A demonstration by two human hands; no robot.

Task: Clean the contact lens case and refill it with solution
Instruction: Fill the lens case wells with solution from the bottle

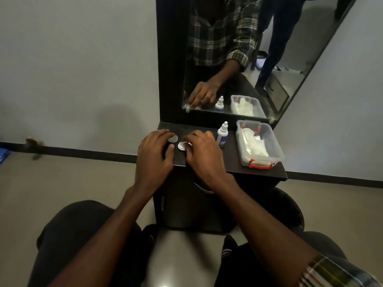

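Working w/ both hands low on the dark counter (228, 162), the person looks to be at the opening or handling stage of the contact lens case (182, 145), not yet at refilling. Taking the solution bottle (222, 135) as the landmark: furthest to its left, the left hand (154, 154) lies palm-down, fingers loosely spread, fingertips by a small round pale piece (173, 139), prob. a loose cap; can't tell if it touches it, and it grips nothing I can see. Nearer the bottle, just left of it, one round white well of the case shows between the two hands. The right hand (204, 154) covers the rest, fingers curled down over it; the grip seems pressed onto or pinching the case's hidden half, but the contact itself is out of sight, so can't tell for sure. The bottle stands upright, cap on, just beside the right hand's fingertips. Right of the bottle sits a clear plastic box (275, 150) w/ a red latch, white tissues or wipes inside. Next move, by my read: get both caps off, wipe the wells w/ something from the box, then uncap the bottle and fill each well, keeping the case flat and steady.
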